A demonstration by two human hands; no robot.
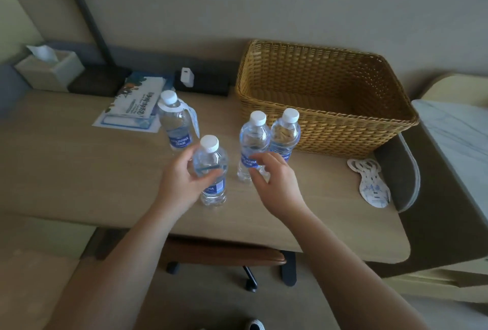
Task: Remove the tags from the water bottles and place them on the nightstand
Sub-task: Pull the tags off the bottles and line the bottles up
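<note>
Four water bottles upright on the bench, one tagged

Left hand grip wrapped round the nearest bottle; right hand open, fingers loose beside the middle bottle. Far-left bottle wears its neck tag. Loose tags stacked near the wicker basket

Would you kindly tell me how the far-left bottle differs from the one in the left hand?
The far-left bottle wears a paper tag on its neck and stands untouched; the held bottle has a bare neck, gripped by the left hand. Both are upright, white-capped, blue-labelled.
</note>
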